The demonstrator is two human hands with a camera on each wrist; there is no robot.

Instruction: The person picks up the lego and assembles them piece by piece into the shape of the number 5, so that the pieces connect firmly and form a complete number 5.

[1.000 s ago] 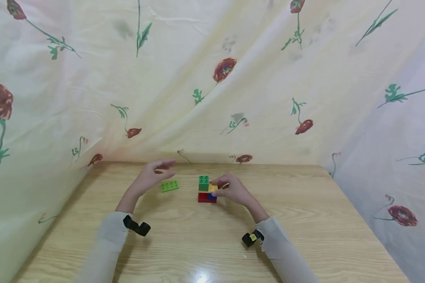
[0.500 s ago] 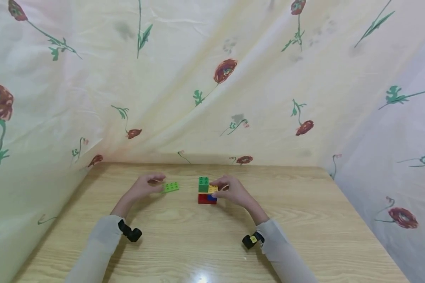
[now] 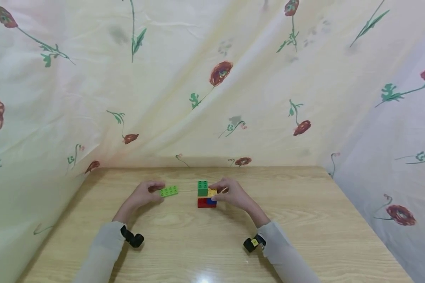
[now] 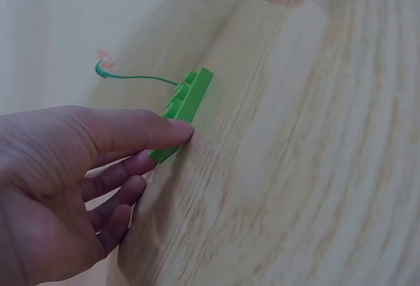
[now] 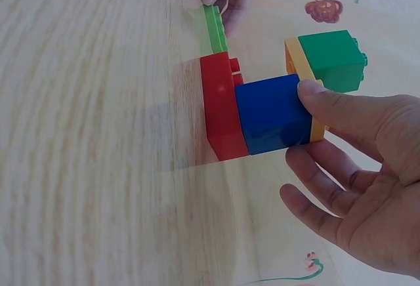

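My left hand (image 3: pixel 146 194) is at the left end of a flat light green building brick (image 3: pixel 169 191) lying on the table. In the left wrist view, the thumb and index finger pinch the brick's (image 4: pixel 190 99) near end. My right hand (image 3: pixel 233 194) grips the right side of a small brick stack. At the stack's bottom is a red brick (image 5: pixel 222 105), with a blue brick (image 5: pixel 272 112) on part of it. A thin yellow brick (image 5: pixel 317 125) lies over the blue one and carries a dark green brick (image 5: pixel 331 60). The right thumb presses where yellow and blue meet.
The wooden table (image 3: pixel 184 243) extends around both hands. A flower-printed cloth (image 3: pixel 170 98) hangs behind and along the sides. Each wrist wears a black camera, such as the left wrist camera (image 3: pixel 136 240).
My left hand has come down from above onto the end of the light green brick, and its fingers have closed there. The right hand has stayed at the stack.
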